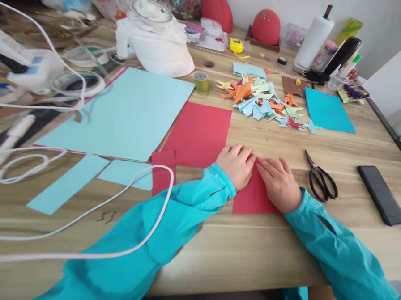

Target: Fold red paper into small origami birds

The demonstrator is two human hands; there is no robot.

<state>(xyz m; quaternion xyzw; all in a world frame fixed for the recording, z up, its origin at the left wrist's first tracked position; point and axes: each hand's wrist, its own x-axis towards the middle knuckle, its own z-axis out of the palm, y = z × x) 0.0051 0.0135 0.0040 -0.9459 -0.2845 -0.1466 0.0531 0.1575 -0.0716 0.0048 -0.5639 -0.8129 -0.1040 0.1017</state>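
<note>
Both of my hands press on a red sheet of paper (252,201) lying on the wooden table, with a crease line running down its middle. My left hand (236,165) covers its upper left, and my right hand (279,184) rests over the right side. The fingertips of the two hands come close together at the sheet's top, where the paper looks folded to a point. Fingers on both hands are bent onto the paper. A larger red square (199,134) lies just beyond my left hand. Black-handled scissors (320,179) are to the right of my right hand.
A pile of folded paper shapes (258,97) and blue paper (329,109) lie farther back. Large pale-blue sheets (124,113) and cut strips (69,183) are at left. A white cable (125,252) loops across my left sleeve. A phone (381,195) lies at right.
</note>
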